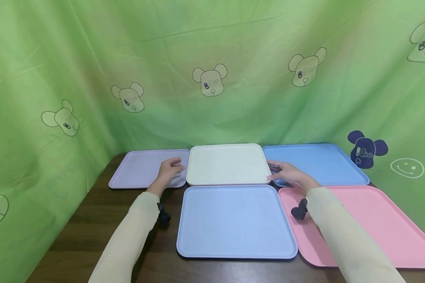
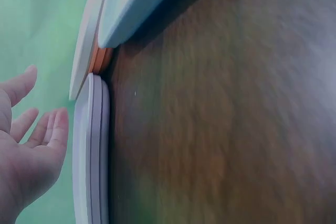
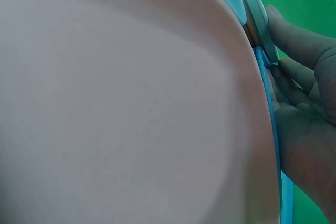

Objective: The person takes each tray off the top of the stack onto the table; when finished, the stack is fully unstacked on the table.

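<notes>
A white tray point(image 1: 228, 164) lies in the middle of the back row, on top of something orange point(image 2: 100, 60) whose edge shows in the left wrist view. My left hand point(image 1: 170, 169) hovers over the purple tray point(image 1: 141, 167), apart from the white tray's left edge, fingers spread and holding nothing. At the other side, my right hand point(image 1: 287, 172) has its fingertips and thumb along the white tray's right edge, above the corner of the back blue tray point(image 1: 311, 161). Those fingers look fairly straight; whether they press the edge is hard to see.
A light blue tray point(image 1: 237, 222) lies in front of the white one, with a pink tray point(image 1: 382, 224) to its right under my right forearm. Dark wooden table point(image 1: 81, 236) shows at the left. A green curtain point(image 1: 163, 47) hangs close behind the back row.
</notes>
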`<act>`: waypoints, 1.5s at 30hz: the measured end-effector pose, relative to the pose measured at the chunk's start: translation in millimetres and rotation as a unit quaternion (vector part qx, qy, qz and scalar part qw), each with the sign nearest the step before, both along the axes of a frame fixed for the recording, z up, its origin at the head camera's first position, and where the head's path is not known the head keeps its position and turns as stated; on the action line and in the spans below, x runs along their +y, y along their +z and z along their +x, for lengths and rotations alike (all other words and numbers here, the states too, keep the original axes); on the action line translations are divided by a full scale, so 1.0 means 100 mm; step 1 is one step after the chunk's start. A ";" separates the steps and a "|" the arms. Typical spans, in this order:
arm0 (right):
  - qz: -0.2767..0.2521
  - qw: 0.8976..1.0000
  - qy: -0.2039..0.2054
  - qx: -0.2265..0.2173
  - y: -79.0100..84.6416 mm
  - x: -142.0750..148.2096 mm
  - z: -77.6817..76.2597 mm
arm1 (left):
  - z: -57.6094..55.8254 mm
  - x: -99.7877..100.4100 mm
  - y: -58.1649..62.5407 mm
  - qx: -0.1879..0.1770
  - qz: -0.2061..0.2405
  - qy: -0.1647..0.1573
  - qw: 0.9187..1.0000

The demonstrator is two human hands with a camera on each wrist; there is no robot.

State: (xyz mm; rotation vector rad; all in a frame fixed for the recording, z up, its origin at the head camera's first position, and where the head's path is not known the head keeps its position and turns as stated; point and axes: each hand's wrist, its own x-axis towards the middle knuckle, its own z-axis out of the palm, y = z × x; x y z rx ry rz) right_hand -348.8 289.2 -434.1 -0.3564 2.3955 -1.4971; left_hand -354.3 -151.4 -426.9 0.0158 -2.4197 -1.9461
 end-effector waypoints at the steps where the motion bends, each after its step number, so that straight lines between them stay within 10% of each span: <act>1: 0.001 1.000 0.001 0.001 0.00 0.00 0.00 | -0.02 0.02 0.00 -0.005 -0.001 -0.001 1.000; 24: 0.012 1.000 -0.004 -0.004 -0.01 0.00 0.01 | -0.34 0.25 -0.11 -0.026 -0.088 0.009 0.996; 45: -0.010 1.000 0.001 0.005 -0.01 0.00 0.01 | -0.33 0.24 -0.12 -0.035 -0.108 -0.020 0.993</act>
